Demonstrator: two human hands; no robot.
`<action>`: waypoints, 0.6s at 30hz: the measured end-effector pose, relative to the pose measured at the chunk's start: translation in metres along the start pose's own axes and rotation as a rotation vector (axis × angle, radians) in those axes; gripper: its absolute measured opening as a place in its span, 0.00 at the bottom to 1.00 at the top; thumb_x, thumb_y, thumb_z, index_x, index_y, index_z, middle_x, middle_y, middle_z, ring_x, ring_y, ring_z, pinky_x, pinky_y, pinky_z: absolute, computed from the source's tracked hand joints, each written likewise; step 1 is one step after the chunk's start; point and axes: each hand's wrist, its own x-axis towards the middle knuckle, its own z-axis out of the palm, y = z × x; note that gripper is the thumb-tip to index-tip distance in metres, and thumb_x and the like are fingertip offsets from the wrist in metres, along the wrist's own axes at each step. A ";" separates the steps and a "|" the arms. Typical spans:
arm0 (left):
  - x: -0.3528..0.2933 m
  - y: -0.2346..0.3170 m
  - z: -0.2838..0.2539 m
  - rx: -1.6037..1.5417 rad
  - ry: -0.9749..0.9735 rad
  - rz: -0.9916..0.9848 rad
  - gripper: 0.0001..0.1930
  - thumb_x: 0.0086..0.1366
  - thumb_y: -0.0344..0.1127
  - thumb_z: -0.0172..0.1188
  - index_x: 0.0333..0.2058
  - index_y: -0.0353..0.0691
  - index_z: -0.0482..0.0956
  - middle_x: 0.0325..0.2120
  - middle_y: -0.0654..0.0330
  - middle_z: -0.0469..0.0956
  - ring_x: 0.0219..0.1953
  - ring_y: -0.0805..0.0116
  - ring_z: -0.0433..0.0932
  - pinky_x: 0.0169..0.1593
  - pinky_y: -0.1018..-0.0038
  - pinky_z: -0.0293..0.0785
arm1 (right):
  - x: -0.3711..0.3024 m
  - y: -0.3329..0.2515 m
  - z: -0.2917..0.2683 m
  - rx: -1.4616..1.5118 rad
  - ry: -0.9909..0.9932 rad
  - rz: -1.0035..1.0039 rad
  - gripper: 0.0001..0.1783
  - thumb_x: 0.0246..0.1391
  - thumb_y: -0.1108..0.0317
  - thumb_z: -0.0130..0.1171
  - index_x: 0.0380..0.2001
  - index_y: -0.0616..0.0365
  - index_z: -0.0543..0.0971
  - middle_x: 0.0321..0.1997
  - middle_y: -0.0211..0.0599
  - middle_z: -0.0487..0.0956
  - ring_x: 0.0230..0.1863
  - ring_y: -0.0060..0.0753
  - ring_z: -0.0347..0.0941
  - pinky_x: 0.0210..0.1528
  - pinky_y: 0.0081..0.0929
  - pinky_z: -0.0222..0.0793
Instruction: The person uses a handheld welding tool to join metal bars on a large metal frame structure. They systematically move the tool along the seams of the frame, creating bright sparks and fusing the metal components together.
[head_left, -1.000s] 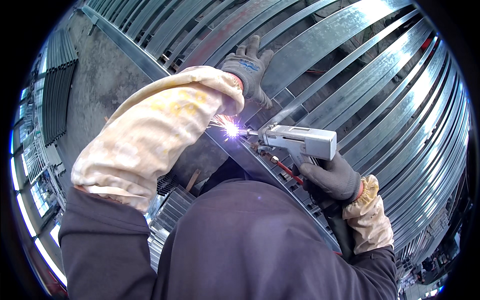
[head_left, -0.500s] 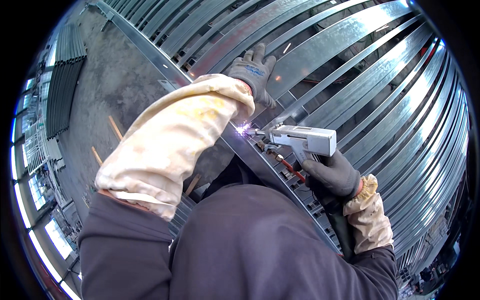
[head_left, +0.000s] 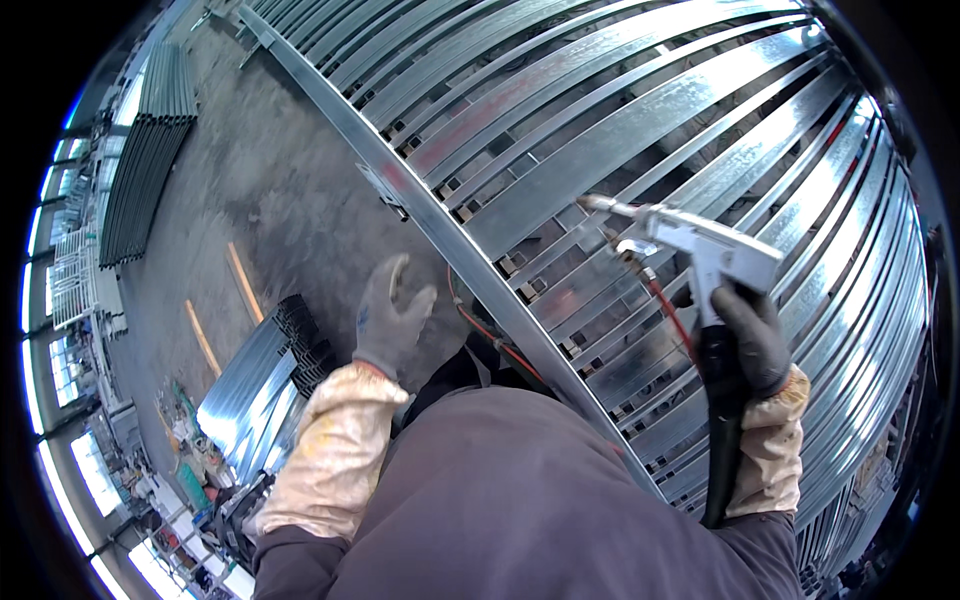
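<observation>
A silver handheld welding gun point(head_left: 725, 250) is gripped by the handle in my right hand point(head_left: 752, 340), which wears a grey glove. Its nozzle points left above the galvanised metal bars point(head_left: 540, 190), apart from them, and no spark shows at its tip. A red hose and a thick black cable hang from the gun. My left hand point(head_left: 393, 312), also gloved in grey, hovers with thumb and fingers apart, holding nothing. It is nearest to the long edge rail point(head_left: 470, 265), to the rail's left, not touching it.
Along the rail sit several small square tube ends and a small clamp-like metal piece point(head_left: 385, 193). On the floor at left lie flat metal strips point(head_left: 245, 390), two wooden strips point(head_left: 243, 283) and a stack of dark bars point(head_left: 150, 190). An orange hose point(head_left: 490, 335) runs beneath the rail.
The bright weld spark at the nozzle is gone. My right hand has lifted the gun up and to the right. My left hand has left the bars and come back toward me, left of the rail.
</observation>
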 end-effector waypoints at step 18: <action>0.043 0.060 0.094 0.795 -0.407 0.247 0.34 0.53 0.54 0.75 0.54 0.48 0.74 0.56 0.54 0.75 0.61 0.52 0.75 0.62 0.57 0.75 | -0.344 -0.042 0.026 -0.145 1.162 -0.886 0.23 0.69 0.57 0.56 0.56 0.66 0.73 0.39 0.44 0.81 0.27 0.23 0.74 0.24 0.18 0.72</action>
